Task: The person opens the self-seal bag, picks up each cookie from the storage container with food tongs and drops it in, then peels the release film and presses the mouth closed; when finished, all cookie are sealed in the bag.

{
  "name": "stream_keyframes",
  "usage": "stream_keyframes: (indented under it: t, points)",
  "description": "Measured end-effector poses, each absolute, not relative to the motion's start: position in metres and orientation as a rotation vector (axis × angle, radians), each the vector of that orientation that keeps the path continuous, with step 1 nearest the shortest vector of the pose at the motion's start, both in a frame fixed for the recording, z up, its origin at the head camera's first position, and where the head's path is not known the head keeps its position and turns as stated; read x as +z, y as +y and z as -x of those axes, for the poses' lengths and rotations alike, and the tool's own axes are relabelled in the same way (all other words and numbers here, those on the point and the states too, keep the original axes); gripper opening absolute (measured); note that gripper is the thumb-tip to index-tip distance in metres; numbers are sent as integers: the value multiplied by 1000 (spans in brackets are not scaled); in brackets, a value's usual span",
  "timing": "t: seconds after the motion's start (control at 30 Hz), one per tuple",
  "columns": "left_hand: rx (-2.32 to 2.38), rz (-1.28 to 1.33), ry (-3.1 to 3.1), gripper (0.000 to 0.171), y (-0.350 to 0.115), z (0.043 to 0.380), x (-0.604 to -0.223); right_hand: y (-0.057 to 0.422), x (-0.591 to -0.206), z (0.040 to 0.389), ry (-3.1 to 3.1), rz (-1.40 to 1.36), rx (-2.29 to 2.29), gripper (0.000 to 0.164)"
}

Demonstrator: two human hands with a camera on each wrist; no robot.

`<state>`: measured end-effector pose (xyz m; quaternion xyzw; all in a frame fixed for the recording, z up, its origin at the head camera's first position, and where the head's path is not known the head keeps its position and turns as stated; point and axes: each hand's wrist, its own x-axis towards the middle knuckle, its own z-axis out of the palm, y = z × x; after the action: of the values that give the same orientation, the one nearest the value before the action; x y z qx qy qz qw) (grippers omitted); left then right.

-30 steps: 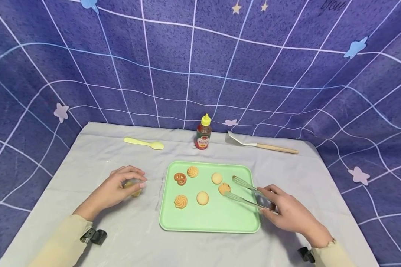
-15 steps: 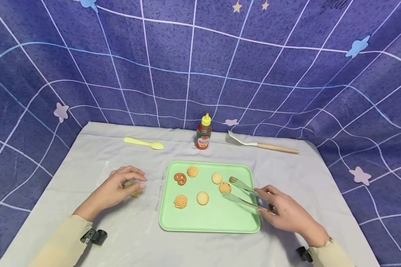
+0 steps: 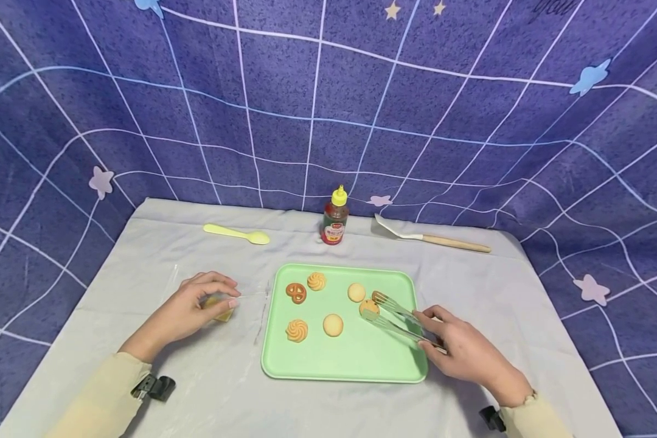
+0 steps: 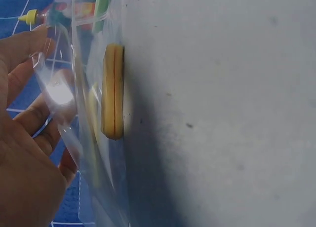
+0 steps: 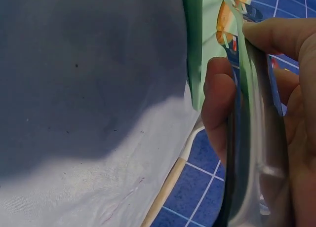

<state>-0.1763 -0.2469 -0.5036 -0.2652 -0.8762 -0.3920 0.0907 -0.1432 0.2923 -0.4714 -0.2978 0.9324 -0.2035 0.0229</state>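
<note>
My right hand (image 3: 465, 347) grips metal tongs (image 3: 398, 332) over the right side of the green tray (image 3: 306, 366). The slotted tong ends stand on either side of a chip-dotted cookie (image 3: 368, 306); whether both touch it I cannot tell. In the right wrist view, fingers and thumb press the tongs' two arms. Left of the tray, my left hand (image 3: 194, 309) pinches the edge of a clear plastic bag (image 4: 61, 91) between thumb and fingers, holding it raised. A sandwich biscuit (image 4: 112, 91) lies inside the bag, partly hidden by the hand in the head view.
Also on the tray are a pretzel (image 3: 295, 293), two swirl cookies (image 3: 297, 331) and two plain round cookies (image 3: 333, 325). Behind stand a sauce bottle (image 3: 335, 222), a yellow spoon (image 3: 238, 234) and a wooden-handled spatula (image 3: 432, 239). A blue curtain (image 3: 285, 91) hangs at the back.
My right hand has moved slightly left with the tongs, whose ends have come closer together around the chip-dotted cookie. The left hand has stayed in place with the bag.
</note>
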Motion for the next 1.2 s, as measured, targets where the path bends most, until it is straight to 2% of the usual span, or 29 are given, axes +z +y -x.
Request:
stream_keyframes:
  t: [0.7, 1.2]
  points:
    - [-1163, 802, -2576, 16, -248, 175, -501, 291, -472, 139, 2914, 962, -676, 50]
    - [-1167, 784, -2601, 15, -249, 173, -497, 257, -464, 151, 2839, 1075, -693, 49]
